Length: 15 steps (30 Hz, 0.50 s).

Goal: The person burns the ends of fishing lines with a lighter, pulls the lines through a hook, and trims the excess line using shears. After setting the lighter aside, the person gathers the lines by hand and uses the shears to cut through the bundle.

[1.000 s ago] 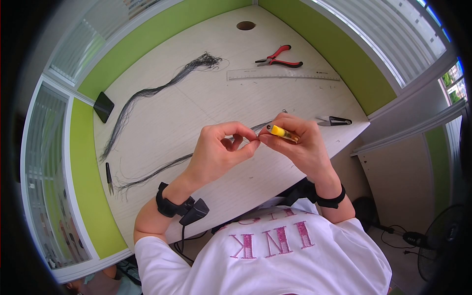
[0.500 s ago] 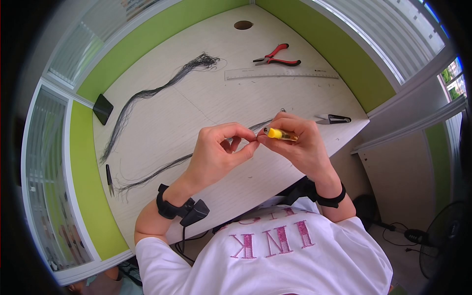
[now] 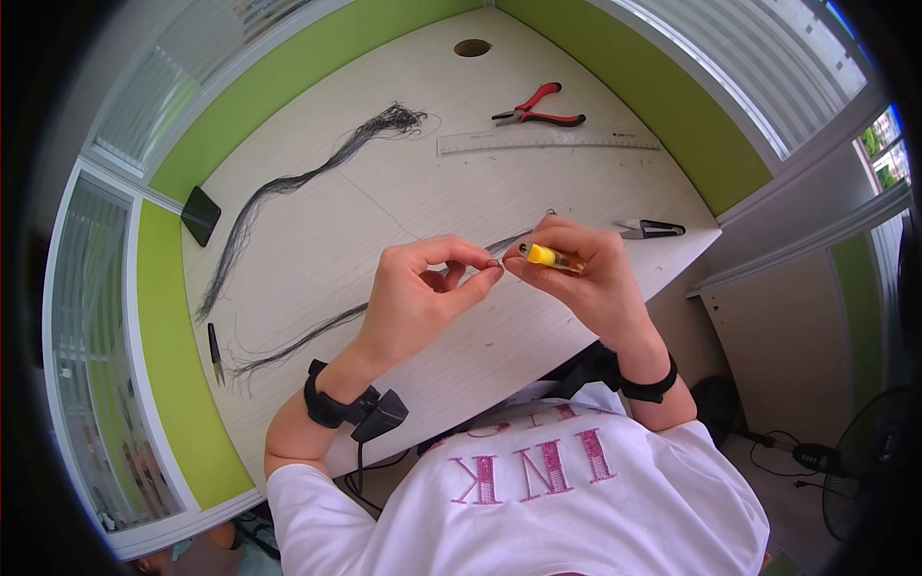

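Thumb and forefinger of my left hand (image 3: 418, 298) are pinched together, with a small dark bit of thread (image 3: 496, 264) at their tips. My right hand (image 3: 591, 274) is wrapped around a yellow lighter (image 3: 545, 255), its metal end pointing left toward the pinch. No flame is visible. Behind both hands lies a thin bundle of black threads (image 3: 317, 333), partly hidden by them. A thicker bundle of black threads (image 3: 279, 184) stretches across the left of the table, and a single strand runs from it toward my left hand.
Red-handled pliers (image 3: 538, 108) and a clear ruler (image 3: 547, 141) lie at the back right. Thread snips (image 3: 653, 229) rest near the right edge, tweezers (image 3: 215, 353) near the left. A black flat object (image 3: 201, 216) leans on the green partition (image 3: 158, 278).
My left fingertips have moved slightly left, opening a narrow gap from my right fingers. The lighter stays in my right hand, nearly still.
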Tool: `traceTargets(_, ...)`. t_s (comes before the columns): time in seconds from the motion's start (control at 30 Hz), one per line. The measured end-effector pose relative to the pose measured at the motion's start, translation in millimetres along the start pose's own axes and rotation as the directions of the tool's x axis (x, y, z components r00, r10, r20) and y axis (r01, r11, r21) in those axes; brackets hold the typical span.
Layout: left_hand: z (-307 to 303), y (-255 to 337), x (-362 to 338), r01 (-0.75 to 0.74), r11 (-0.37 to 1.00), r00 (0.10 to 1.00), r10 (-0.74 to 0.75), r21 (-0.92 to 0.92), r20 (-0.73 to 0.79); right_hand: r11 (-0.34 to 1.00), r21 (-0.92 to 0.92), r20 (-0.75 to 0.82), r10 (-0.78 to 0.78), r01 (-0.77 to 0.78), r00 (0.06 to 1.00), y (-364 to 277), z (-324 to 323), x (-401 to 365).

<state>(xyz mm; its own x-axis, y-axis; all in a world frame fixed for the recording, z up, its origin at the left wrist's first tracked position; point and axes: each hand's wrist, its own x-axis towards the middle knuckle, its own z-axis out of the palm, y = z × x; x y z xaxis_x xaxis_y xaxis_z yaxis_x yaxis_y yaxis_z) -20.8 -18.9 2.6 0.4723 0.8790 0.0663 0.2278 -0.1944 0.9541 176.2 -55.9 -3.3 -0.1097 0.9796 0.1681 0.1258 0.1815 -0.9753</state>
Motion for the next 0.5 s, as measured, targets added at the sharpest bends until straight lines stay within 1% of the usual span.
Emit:
traceTargets(0.07, -1, 1, 0, 0.024, 1.000, 1.000, -0.025, 0.015, 0.018, 1.000, -0.019, 0.000, 0.010, -0.010, 1.000, -1, -1, 0)
traceTargets(0.17, -1, -1, -1, 0.046, 0.998, 0.999, -0.045, -0.035, 0.031, 0.999, -0.041, -0.004, 0.025, -0.025, 1.000, 0, -2, -1)
traceTargets(0.27, -1, -2, -1, 0.028, 0.998, 0.999, -0.027, -0.062, 0.025, 0.999, -0.044, -0.009, 0.031, -0.031, 0.999, 1, -3, -2)
traceTargets(0.33, -1, 0, 0, 0.015, 0.995, 1.000, -0.016, -0.100, -0.009, 0.998, -0.046, -0.010, 0.032, -0.033, 0.999, 2, -6, -3)
traceTargets(0.43, -1, -1, 0, -0.012, 0.995, 0.999, 0.008, -0.099, -0.033, 0.996, -0.072, -0.040, 0.048, -0.050, 0.998, 9, -14, -7)
traceTargets(0.5, -2, -1, 0, -0.015, 0.996, 0.999, 0.012, -0.088, -0.036, 0.959, -0.281, -0.056, 0.012, -0.027, 0.998, 18, -19, -13)
